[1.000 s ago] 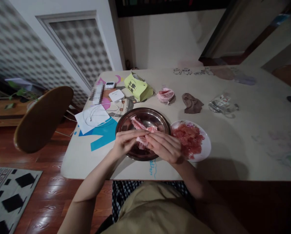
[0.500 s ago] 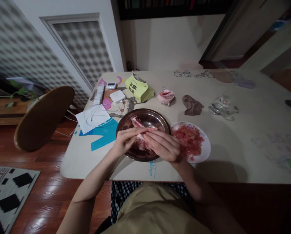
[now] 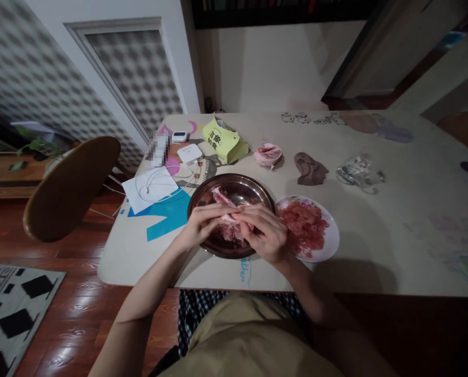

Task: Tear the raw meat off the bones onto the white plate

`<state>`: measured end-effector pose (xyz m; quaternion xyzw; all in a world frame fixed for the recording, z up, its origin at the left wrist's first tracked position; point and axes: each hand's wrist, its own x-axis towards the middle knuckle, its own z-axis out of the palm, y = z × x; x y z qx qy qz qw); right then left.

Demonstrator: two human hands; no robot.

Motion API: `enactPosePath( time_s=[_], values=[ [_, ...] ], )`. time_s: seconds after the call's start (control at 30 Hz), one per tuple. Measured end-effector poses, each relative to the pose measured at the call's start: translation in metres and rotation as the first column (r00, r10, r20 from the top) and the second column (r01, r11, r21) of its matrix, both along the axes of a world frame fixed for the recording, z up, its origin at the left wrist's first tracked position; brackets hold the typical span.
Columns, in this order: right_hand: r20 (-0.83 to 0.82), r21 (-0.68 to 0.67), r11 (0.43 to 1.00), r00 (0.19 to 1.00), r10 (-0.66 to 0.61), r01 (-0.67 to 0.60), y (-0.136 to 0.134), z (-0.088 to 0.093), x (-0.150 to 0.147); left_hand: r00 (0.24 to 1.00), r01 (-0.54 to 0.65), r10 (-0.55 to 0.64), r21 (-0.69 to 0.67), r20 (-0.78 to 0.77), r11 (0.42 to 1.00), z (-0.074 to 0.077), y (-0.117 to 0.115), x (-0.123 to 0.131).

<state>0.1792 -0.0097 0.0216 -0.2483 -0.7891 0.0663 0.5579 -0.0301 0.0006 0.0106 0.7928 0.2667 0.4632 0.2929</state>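
Over a round metal bowl (image 3: pixel 264 192), both hands grip a piece of pink pomelo (image 3: pixel 230 217) with pale membrane on it. My left hand (image 3: pixel 201 223) is closed on its left side, thumb below and fingers above. My right hand (image 3: pixel 266 230) pinches the right side with bent fingers, and the fingertips of both hands almost meet. Peeled pomelo scraps (image 3: pixel 230 233) lie in the bowl under the hands, partly hidden. Beside the right wrist, a white plate (image 3: pixel 333 242) carries a heap of pink pomelo pulp (image 3: pixel 305 226).
Behind the bowl lie a pomelo chunk (image 3: pixel 268 155), a brown cloth (image 3: pixel 311 169) and a clear plastic item (image 3: pixel 355 170). A yellow-green bag (image 3: pixel 225 141), a white box (image 3: pixel 189 153) and paper with a cable (image 3: pixel 149 189) are at the left. A wooden chair (image 3: pixel 73 188) stands beyond the table's left edge.
The right hand's fingers have curled and its thumb now shows below, against the pomelo piece. The left hand stays nearly in place. The view has shifted very slightly.
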Motion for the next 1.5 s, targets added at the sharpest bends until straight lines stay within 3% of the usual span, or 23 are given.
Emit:
enactPosePath(
  time_s=[0.17, 0.3, 0.43, 0.53, 0.73, 1.0, 1.1, 1.5],
  values=[
    [-0.055, -0.092, 0.989, 0.991, -0.120, 0.115, 0.004, -0.004, -0.005, 0.984, -0.174, 0.169, -0.093, -0.055, 0.980, 0.001, -0.003, 0.008],
    [0.009, 0.055, 0.970, 0.972, -0.236, 0.235, 0.004, -0.019, -0.009, 0.946, -0.322, 0.323, 0.051, -0.011, 0.945, 0.000, -0.009, 0.015],
    [0.059, 0.148, 0.954, 0.961, -0.270, 0.259, 0.004, -0.028, -0.008, 0.958, -0.266, 0.283, 0.221, -0.047, 0.938, 0.000, -0.012, 0.017],
    [0.038, 0.097, 0.967, 0.970, -0.242, 0.237, 0.004, -0.026, -0.008, 0.966, -0.247, 0.256, 0.193, -0.022, 0.949, 0.001, -0.011, 0.016],
    [0.042, 0.010, 0.984, 0.983, -0.178, 0.178, 0.004, -0.019, -0.010, 0.920, -0.389, 0.393, 0.176, 0.017, 0.904, 0.001, -0.009, 0.015],
    [0.190, 0.192, 0.969, 0.962, -0.194, 0.158, 0.002, -0.027, -0.006, 0.920, -0.380, 0.390, 0.286, 0.022, 0.880, -0.003, -0.012, 0.017],
    [0.152, 0.167, 0.977, 0.975, -0.159, 0.134, 0.001, -0.026, -0.008, 0.911, -0.398, 0.411, 0.323, 0.030, 0.858, -0.004, -0.015, 0.018],
    [0.160, 0.116, 0.956, 0.945, -0.285, 0.269, -0.008, -0.024, -0.016, 0.907, -0.409, 0.412, 0.395, 0.083, 0.822, -0.009, -0.016, 0.017]
  ],
)
